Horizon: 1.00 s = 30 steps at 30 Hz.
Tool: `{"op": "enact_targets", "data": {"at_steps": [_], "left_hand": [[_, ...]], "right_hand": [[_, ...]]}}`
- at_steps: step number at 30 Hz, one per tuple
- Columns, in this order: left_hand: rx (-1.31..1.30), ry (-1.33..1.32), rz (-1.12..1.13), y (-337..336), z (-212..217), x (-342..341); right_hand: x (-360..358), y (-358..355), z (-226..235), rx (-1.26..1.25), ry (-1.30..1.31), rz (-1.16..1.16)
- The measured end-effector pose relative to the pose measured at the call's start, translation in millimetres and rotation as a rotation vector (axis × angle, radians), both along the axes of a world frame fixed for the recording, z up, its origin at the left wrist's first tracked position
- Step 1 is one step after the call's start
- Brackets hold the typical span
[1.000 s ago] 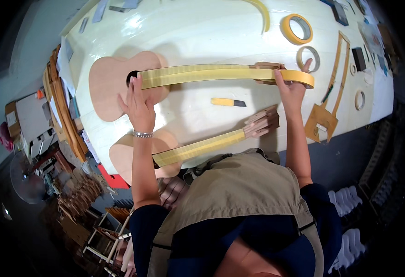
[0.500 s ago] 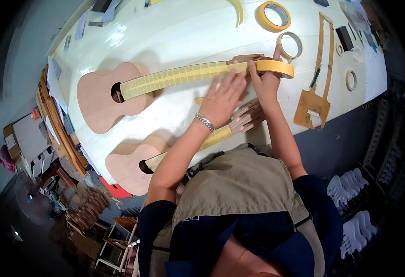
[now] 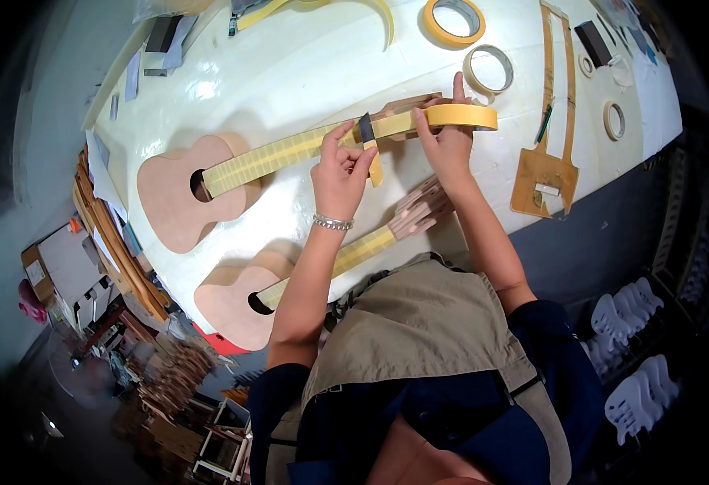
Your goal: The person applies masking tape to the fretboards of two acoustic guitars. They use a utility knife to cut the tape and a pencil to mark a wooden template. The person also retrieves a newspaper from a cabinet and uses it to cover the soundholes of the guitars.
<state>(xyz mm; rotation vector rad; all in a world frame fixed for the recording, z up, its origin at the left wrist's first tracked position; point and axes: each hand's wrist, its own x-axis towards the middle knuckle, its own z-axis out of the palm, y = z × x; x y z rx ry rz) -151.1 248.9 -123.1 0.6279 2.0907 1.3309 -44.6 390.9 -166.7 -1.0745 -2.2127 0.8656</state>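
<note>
An unfinished ukulele-shaped instrument (image 3: 178,190) lies on the table, its neck pointing right, with yellow masking tape (image 3: 290,155) over the fretboard. My right hand (image 3: 449,155) is closed around a roll of yellow tape (image 3: 476,118), whose strip runs left onto the upper end of the neck. In my left hand (image 3: 340,174), between thumb and fingers, is a yellow-handled knife (image 3: 375,168) with a dark blade, which lies across the tape strip by the end of the neck. A second similar instrument (image 3: 237,303), also taped, rests nearer to me, partly hidden by my left forearm.
Beyond my right hand lie another yellow tape roll (image 3: 476,32) and a pale tape roll (image 3: 506,71). A wooden jig with two long arms (image 3: 542,184) is to the right, beside a small tape roll (image 3: 615,121). Wooden strips (image 3: 112,242) stand along the left table edge.
My left hand has gone from lying flat over the neck to gripping the knife, which lay on the table beneath it. My right hand still holds the tape roll. The view has shifted slightly.
</note>
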Motion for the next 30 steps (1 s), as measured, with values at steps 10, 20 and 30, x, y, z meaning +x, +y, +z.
{"op": "enact_targets", "data": {"at_steps": [10,20,30], "left_hand": [[0.038,-0.145,0.022,8,-14,-4],[0.065,0.396,-0.072,-9,-40,-8],[0.041,1.091,-0.352,-14,14,-20]], "right_hand": [[-1,-1,-2,-0.023,0.053,-0.015],[-36,-31,85,0.29,0.464,0.649],[-80,24,32,0.314,0.123,0.403]]}}
